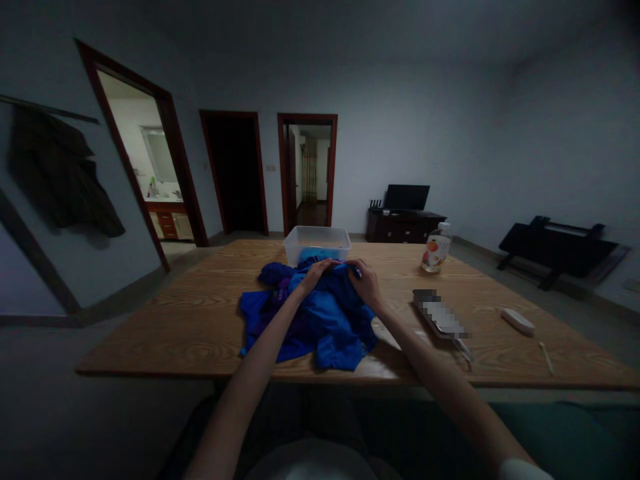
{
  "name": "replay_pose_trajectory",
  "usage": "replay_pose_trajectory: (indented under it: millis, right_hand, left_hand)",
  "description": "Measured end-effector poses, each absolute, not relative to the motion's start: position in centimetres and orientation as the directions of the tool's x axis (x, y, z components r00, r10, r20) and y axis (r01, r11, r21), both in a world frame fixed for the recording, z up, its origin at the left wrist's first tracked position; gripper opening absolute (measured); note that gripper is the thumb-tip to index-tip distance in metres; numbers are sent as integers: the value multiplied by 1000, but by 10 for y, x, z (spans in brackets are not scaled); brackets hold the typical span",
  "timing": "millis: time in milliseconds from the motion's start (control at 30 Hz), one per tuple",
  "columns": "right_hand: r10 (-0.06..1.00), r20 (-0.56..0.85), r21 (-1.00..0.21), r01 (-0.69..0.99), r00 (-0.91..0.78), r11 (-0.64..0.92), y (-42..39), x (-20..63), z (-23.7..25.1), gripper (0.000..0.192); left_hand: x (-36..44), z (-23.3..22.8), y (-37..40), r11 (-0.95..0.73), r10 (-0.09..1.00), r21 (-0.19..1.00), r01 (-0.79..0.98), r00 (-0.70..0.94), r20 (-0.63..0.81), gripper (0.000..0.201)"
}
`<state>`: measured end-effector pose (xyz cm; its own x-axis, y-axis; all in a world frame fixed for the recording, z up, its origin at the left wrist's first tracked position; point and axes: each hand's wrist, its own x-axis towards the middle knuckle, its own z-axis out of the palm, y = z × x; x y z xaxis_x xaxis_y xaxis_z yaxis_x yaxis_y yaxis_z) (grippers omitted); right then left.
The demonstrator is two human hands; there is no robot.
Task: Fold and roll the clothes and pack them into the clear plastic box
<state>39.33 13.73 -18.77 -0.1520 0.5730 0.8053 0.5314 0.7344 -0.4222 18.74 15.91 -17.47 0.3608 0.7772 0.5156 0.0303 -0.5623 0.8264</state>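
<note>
Head view, hands (343, 275) gripping blue garment (320, 313)

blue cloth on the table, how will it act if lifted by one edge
The blue cloth lies crumpled in soft folds, so it will probably hang floppy. It looks thin, so likely light. Both hands, left hand and right hand, pinch its far edge.

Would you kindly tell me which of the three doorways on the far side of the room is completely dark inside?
The middle doorway is dark. The left doorway opens onto a bright room with a cabinet, and the right doorway shows a lit passage with a curtain.
</note>
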Motion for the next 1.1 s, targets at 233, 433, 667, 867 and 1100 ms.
replay_pose_trajectory:
  millis: [233, 433, 667, 867, 1100]
  right_hand:
    - [575, 809, -453, 493, -123, 743, 137, 394, -187, 20]
    - [577, 801, -463, 447, -160, 766, 136, 391, -187, 19]
    - [583, 790, -479, 403, -189, 780, 136, 391, -187, 19]
    - [563, 790, -465, 362, -241, 808, 125, 390, -180, 24]
    - [599, 786, -465, 491, -154, 736, 120, 383, -183, 34]
  left_hand:
    - [190, -179, 157, -551, 784, 834, 30, 362, 505, 49]
    - [190, -179, 155, -558, 791, 828, 63, 344, 507, 55]
    - [192, -183, 156, -610, 783, 780, 143, 263, 564, 48]
    - [197, -173, 138, -701, 683, 546, 459, 215, 698, 22]
    - [202, -170, 122, -698, 539, 264, 665, 245, 806, 9]
